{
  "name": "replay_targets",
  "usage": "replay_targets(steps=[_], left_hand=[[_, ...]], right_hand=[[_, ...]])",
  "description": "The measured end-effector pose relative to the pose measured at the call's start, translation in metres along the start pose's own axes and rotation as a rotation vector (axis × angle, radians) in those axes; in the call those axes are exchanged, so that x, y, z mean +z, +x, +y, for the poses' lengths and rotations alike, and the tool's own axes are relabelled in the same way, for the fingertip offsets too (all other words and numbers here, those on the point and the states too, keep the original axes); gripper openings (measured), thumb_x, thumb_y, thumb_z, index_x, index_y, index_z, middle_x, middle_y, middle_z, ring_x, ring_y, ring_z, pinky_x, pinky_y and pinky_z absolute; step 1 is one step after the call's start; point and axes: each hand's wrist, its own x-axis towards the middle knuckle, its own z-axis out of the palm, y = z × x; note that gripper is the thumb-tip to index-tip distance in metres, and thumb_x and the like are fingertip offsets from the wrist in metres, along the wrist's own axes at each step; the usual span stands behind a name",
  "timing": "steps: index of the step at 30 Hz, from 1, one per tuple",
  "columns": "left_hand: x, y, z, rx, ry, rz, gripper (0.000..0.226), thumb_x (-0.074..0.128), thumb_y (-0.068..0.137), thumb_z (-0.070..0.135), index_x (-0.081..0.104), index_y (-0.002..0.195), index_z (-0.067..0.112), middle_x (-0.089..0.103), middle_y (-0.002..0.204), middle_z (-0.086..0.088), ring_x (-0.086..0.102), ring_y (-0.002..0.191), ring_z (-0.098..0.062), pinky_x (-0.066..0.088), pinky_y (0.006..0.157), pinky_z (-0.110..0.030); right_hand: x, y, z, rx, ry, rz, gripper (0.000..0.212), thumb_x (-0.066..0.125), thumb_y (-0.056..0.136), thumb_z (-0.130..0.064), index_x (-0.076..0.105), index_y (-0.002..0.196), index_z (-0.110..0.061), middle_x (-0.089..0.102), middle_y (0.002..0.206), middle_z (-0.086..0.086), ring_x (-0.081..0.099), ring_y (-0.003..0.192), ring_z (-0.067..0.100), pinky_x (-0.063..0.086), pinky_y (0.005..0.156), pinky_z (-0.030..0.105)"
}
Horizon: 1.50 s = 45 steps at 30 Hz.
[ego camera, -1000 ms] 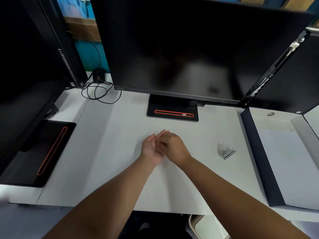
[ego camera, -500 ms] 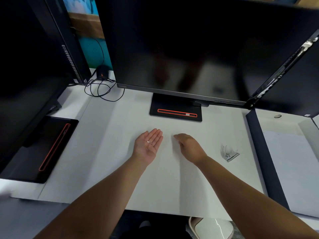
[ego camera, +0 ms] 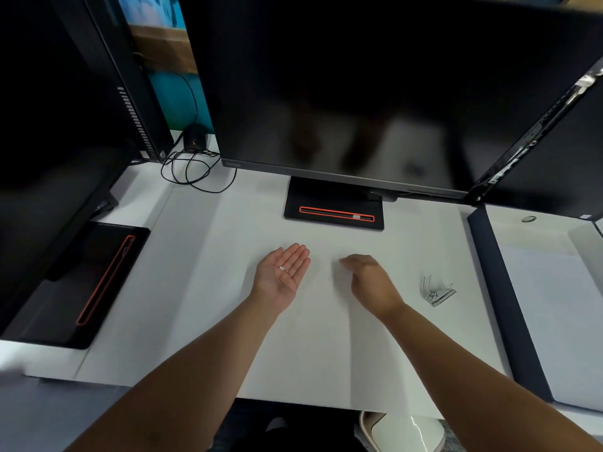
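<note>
Squarely before the monitor stand (ego camera: 334, 212), a person's left hand (ego camera: 280, 277) lies spread, palm up, just above the white table (ego camera: 202, 272), with two tiny screws (ego camera: 284, 269) resting at the base of its fingers. Just beside it the right hand (ego camera: 370, 282) hovers palm down, fingers curled; whether they pinch anything cannot be told. A clear plastic bag (ego camera: 435, 291) lies well to its right.

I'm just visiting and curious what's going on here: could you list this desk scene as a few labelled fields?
Left hand: palm up, fingers straight, tiny pale pieces lying on it
Right hand: palm down beside it, fingers bent, contents hidden
Clear bag: on the desk, right of the right hand, metal bits inside
Monitor stand: behind the hands
</note>
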Motion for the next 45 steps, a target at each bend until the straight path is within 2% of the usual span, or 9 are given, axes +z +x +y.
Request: replay_targets(steps=[3, 9, 14, 20, 25, 30, 33, 36, 45], left_hand=[[0.001, 0.001, -0.001, 0.0, -0.003, 0.0, 0.03, 0.042, 0.098, 0.017, 0.061, 0.108, -0.005, 0.067, 0.108, -0.017, 0.064, 0.102, -0.026, 0.048, 0.093, -0.036], [0.006, 0.001, -0.006, -0.013, 0.004, -0.012, 0.031, 0.043, 0.098, 0.017, 0.061, 0.11, -0.004, 0.067, 0.109, -0.016, 0.064, 0.104, -0.026, 0.048, 0.094, -0.036], [0.006, 0.0, -0.008, -0.022, 0.012, -0.016, 0.031, 0.043, 0.098, 0.018, 0.061, 0.112, -0.004, 0.068, 0.111, -0.017, 0.065, 0.104, -0.026, 0.049, 0.091, -0.036], [0.005, -0.002, -0.011, -0.028, 0.024, -0.022, 0.032, 0.043, 0.098, 0.018, 0.06, 0.113, -0.004, 0.067, 0.111, -0.016, 0.065, 0.103, -0.026, 0.05, 0.09, -0.035], [0.003, -0.004, -0.011, -0.033, 0.025, -0.024, 0.031, 0.043, 0.098, 0.018, 0.06, 0.113, -0.004, 0.068, 0.11, -0.016, 0.066, 0.101, -0.026, 0.051, 0.086, -0.035], [0.004, -0.003, -0.01, -0.033, 0.024, -0.025, 0.032, 0.043, 0.098, 0.018, 0.06, 0.113, -0.004, 0.068, 0.11, -0.016, 0.066, 0.102, -0.026, 0.052, 0.084, -0.034], [0.004, -0.004, -0.01, -0.038, 0.027, -0.027, 0.032, 0.043, 0.098, 0.018, 0.06, 0.113, -0.004, 0.067, 0.111, -0.016, 0.065, 0.101, -0.025, 0.051, 0.088, -0.035], [0.005, -0.004, -0.011, -0.039, 0.032, -0.022, 0.031, 0.043, 0.098, 0.018, 0.06, 0.111, -0.004, 0.067, 0.11, -0.016, 0.066, 0.101, -0.025, 0.051, 0.089, -0.035], [0.003, -0.005, -0.015, -0.048, 0.047, -0.019, 0.032, 0.042, 0.098, 0.018, 0.06, 0.112, -0.004, 0.067, 0.11, -0.017, 0.065, 0.102, -0.026, 0.05, 0.09, -0.036]], right_hand=[[-0.002, -0.003, 0.004, 0.131, -0.07, -0.026, 0.051, 0.036, 0.075, 0.017, 0.06, 0.118, 0.0, 0.06, 0.116, 0.015, 0.05, 0.11, 0.032, 0.042, 0.088, 0.028], [0.01, -0.018, -0.009, 0.038, -0.066, -0.094, 0.055, 0.037, 0.08, 0.015, 0.055, 0.129, -0.004, 0.055, 0.126, 0.014, 0.047, 0.116, 0.029, 0.042, 0.098, 0.029], [0.003, -0.009, -0.003, 0.152, -0.033, -0.015, 0.057, 0.036, 0.079, 0.017, 0.054, 0.129, -0.003, 0.057, 0.126, 0.017, 0.05, 0.113, 0.033, 0.04, 0.096, 0.029], [-0.002, -0.006, -0.009, -0.02, -0.155, -0.166, 0.067, 0.037, 0.08, 0.011, 0.04, 0.142, -0.013, 0.043, 0.143, 0.007, 0.04, 0.122, 0.031, 0.038, 0.102, 0.034], [-0.005, -0.009, -0.008, 0.004, -0.085, -0.153, 0.052, 0.038, 0.083, 0.011, 0.06, 0.125, -0.01, 0.061, 0.123, 0.01, 0.053, 0.115, 0.027, 0.042, 0.096, 0.028], [-0.007, -0.013, -0.002, 0.122, -0.096, -0.175, 0.041, 0.05, 0.086, -0.005, 0.055, 0.127, -0.01, 0.06, 0.118, 0.013, 0.056, 0.108, 0.028, 0.041, 0.083, 0.026], [-0.003, -0.017, -0.004, 0.147, -0.048, -0.133, 0.027, 0.052, 0.088, -0.008, 0.062, 0.113, -0.006, 0.062, 0.106, 0.013, 0.055, 0.09, 0.025, 0.032, 0.071, 0.022], [0.002, -0.015, -0.009, 0.109, -0.001, -0.074, 0.018, 0.05, 0.086, -0.003, 0.065, 0.096, -0.003, 0.064, 0.093, 0.012, 0.056, 0.084, 0.026, 0.036, 0.066, 0.025], [0.008, -0.01, -0.014, 0.084, -0.043, -0.021, 0.02, 0.048, 0.091, -0.007, 0.067, 0.084, -0.003, 0.065, 0.084, 0.011, 0.057, 0.079, 0.026, 0.045, 0.069, 0.032]])
